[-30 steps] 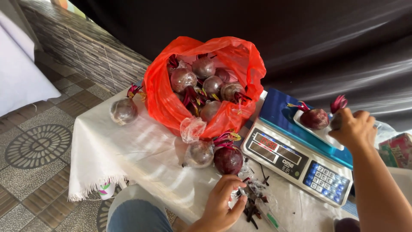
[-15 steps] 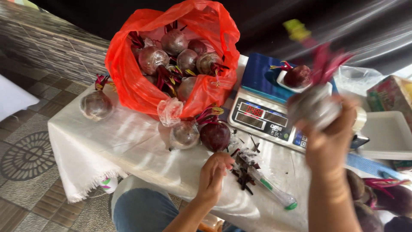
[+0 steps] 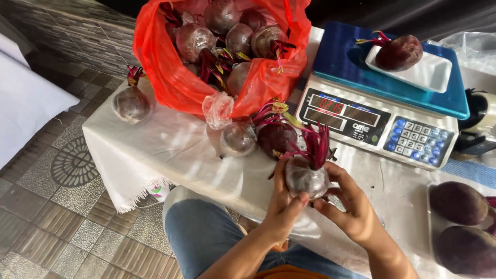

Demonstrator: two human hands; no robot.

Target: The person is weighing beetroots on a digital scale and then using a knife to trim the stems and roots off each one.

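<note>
Right hand (image 3: 347,206) has dropped from up by the scale (image 3: 382,98) to meet left hand (image 3: 285,200); both clamp one plastic-wrapped beet (image 3: 306,178), stems up. Beyond them: red bag (image 3: 175,77) of beets, scale with tray (image 3: 431,75), then two loose beets (image 3: 258,138) just past the fingers.

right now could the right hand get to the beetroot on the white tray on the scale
Probably not at once: the right hand is busy, gripping a plastic-wrapped beetroot together with the left hand. The path to the beetroot on the tray over the scale looks unobstructed, though.
</note>
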